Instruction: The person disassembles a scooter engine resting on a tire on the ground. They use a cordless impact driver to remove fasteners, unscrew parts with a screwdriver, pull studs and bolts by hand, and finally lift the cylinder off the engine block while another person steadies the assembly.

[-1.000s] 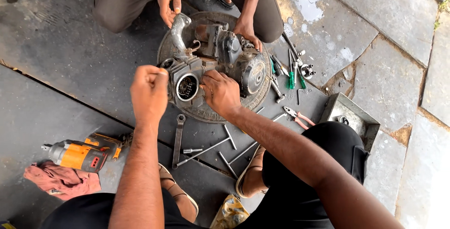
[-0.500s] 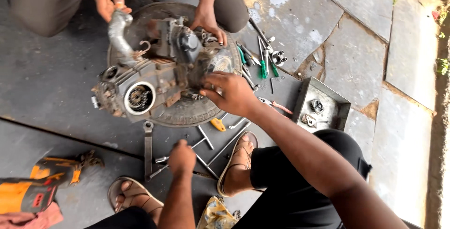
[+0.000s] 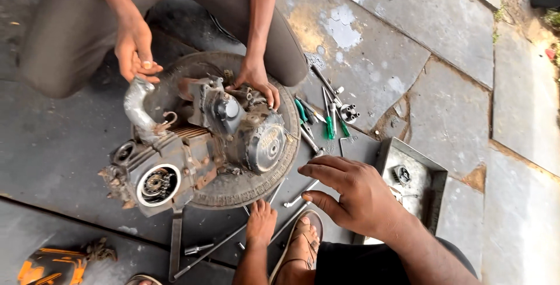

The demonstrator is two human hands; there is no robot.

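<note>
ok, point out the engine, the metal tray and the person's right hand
engine [image 3: 256,139]: head view, on its round side cover.
metal tray [image 3: 438,175]: head view, on its far rim.
right hand [image 3: 356,194]: head view, back of the hand, fingers spread.

Orange power drill cut off below

A dull grey cast-metal engine, greasy and grimy, has a smoother dark side cover with a faint sheen. It sits on a worn, matt black rubber tyre. The floor is rough grey stone slabs, stained and patchy. Bare steel rods look smooth and slightly shiny. Screwdrivers have glossy green plastic handles. A scuffed metal tray looks matt.
</note>
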